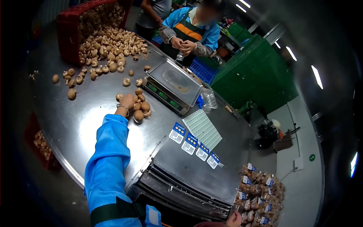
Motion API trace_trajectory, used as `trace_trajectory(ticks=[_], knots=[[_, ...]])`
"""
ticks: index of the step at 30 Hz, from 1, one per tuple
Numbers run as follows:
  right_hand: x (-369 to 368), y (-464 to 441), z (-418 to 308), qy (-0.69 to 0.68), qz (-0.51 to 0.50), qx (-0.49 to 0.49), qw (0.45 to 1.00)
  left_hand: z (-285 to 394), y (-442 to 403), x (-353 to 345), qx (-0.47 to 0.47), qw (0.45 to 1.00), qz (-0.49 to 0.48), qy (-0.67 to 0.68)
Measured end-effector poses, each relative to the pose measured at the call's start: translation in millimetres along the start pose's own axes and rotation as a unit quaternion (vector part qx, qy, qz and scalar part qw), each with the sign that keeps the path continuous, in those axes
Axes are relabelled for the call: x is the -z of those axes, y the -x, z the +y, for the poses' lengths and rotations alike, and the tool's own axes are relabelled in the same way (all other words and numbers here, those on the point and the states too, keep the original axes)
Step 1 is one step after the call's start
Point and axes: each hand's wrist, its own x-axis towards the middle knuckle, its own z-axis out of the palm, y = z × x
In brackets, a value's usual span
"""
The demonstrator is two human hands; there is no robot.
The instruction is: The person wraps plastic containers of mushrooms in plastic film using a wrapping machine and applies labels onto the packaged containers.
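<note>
Head view: right hand (pixel 234 220) low, its grip unclear; left hand (pixel 127 100), fingers curled, at a mushroom (pixel 119 97) beside the mushroom cluster (pixel 141 106) on the surface (pixel 160 125), hold uncertain. Gathering seems underway; lifting calls for a light pinch.

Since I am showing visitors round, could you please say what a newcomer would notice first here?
Probably the heap of mushrooms spilling from the tipped red crate, upper left. Next might come the bright blue sleeve stretching up from the bottom, then the labelled packs, lower right.
</note>
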Motion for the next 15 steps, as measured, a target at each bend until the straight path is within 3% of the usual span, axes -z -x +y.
trace_trajectory(ticks=[2, 6, 8, 11, 12, 14, 15], knots=[[18.2, -7.6, -20.0, 0.013, -0.002, 0.015, 1.000, -4.0, 6.6, 6.7, 0.024, 0.997, -0.071, -0.018], [21.8, -9.1, -31.5, 0.003, 0.025, 0.025, 0.999, -17.6, 39.1, 16.8, -0.012, 0.998, -0.056, -0.013], [8.9, -3.6, -32.1, -0.015, -0.007, -0.039, 0.999, -3.1, 62.3, 36.4, 0.058, 0.997, -0.053, 0.021], [20.8, -8.2, -60.2, -0.029, 0.023, 0.040, 0.998, 11.1, 86.4, 43.7, 0.086, 0.994, 0.058, 0.018], [27.5, -11.1, -66.4, -0.008, 0.020, 0.062, 0.998, -15.2, 67.2, 18.7, 0.069, 0.996, -0.048, 0.029], [31.8, -8.3, -64.7, 0.004, 0.035, 0.060, 0.998, -9.1, 72.5, 26.0, 0.139, 0.980, -0.090, 0.111], [35.4, -8.9, -63.4, 0.012, 0.036, 0.062, 0.997, -10.2, 70.9, 22.7, 0.163, 0.972, -0.058, 0.157]])
